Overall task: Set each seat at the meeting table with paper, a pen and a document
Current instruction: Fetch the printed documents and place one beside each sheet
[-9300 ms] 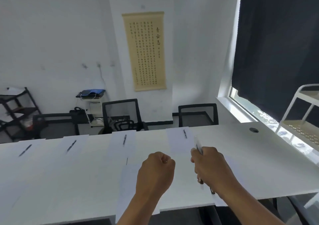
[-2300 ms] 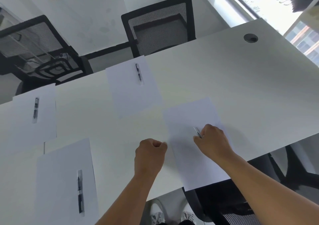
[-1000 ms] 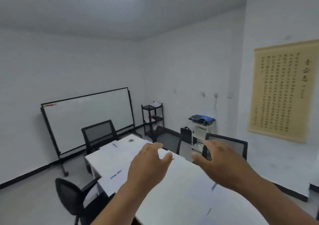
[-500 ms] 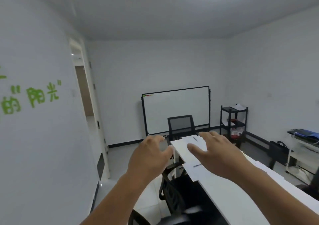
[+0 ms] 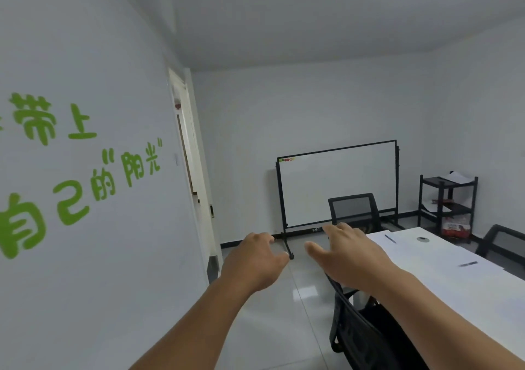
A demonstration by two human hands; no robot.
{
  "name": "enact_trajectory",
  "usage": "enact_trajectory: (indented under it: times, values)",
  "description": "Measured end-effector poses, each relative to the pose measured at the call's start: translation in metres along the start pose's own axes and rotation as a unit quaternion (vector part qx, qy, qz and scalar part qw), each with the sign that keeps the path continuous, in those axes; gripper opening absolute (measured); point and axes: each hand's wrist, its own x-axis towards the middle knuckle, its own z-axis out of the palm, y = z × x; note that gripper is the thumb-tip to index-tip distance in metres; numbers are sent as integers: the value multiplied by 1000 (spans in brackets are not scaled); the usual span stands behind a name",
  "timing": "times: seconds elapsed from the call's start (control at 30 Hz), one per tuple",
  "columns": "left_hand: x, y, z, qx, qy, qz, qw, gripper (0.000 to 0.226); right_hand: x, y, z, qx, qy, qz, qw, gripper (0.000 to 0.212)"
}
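white table (image 5: 443,293), papers (image 5: 454,259), pens (image 5: 467,263)

The long white meeting table (image 5: 454,284) runs off the right edge, so most of it cannot be seen. The right hand (image 5: 350,252) covers the table's near corner and part of the black mesh chair (image 5: 353,209) by the whiteboard. Another dark chair (image 5: 504,242) is cut by the right edge. The two small dark pens (image 5: 390,238) on white paper sheets (image 5: 454,259) are too tiny to make out. The big green wall letters (image 5: 42,171) are cut off at the left.
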Motion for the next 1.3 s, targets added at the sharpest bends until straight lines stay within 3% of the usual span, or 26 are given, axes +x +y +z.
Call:
enact_trajectory:
  times: [0.37, 0.57, 0.7, 0.8, 1.03, 1.3]
  values:
    - [128, -89, 0, 49, -31, -32, 998, 52, 153, -47, 65, -75, -67, -52, 994, 53]
    - [213, -126, 9, 90, -67, -45, 993, 52, 239, -58, 110, -95, -115, -77, 986, 42]
    - [281, -148, 12, 99, -73, -27, 992, 54, 305, -62, 136, -105, -116, -62, 986, 52]
    - [338, -175, 19, 101, -82, -18, 991, 42, 358, -67, 161, -121, -124, -41, 984, 54]
    - [482, -247, 12, 86, -102, 20, 991, 57, 496, -104, 216, -132, -127, 0, 983, 52]
    - [641, -287, 1, 78, -116, 69, 988, 64, 634, -131, 232, -135, -101, 39, 985, 50]
